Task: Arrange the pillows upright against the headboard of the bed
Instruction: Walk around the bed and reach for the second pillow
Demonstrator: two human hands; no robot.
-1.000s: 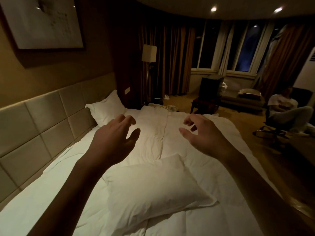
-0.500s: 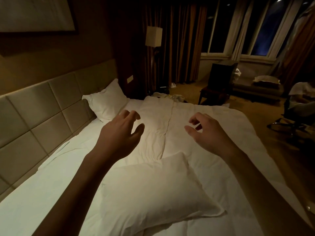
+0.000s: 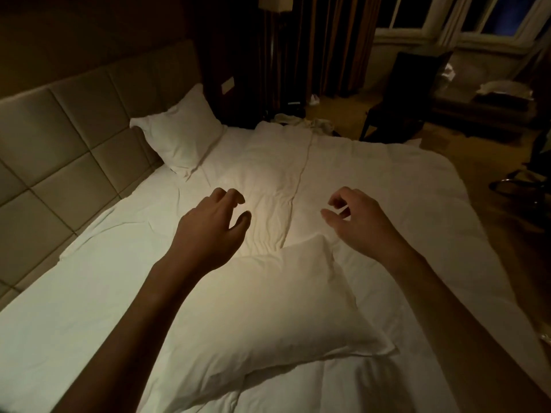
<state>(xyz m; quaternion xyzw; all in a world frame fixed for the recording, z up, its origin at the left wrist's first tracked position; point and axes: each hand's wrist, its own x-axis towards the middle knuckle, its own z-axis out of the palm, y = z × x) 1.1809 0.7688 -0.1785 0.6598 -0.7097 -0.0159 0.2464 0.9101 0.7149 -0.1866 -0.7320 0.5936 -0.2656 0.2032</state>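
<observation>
Bed: the wide bed under a rumpled white duvet [image 3: 372,180] spreads beneath both of your hands and carries both pillows.
Headboard: the beige padded headboard of square panels [image 3: 59,138] runs well to the left of your left hand. It is the surface the pillows must lean on.
Near pillow: the large soft white pillow [image 3: 268,308] lies flat on the duvet under your wrists, apart from the headboard, so it needs standing up.
Far pillow: the second white pillow [image 3: 182,138], ahead and left of your left hand, leans on the headboard, apparently placed.
Left hand [image 3: 208,231]: hovering, fingers loosely curled, holding nothing.
Right hand [image 3: 363,225]: likewise empty, probably spread apart to take the near pillow's two sides.
</observation>
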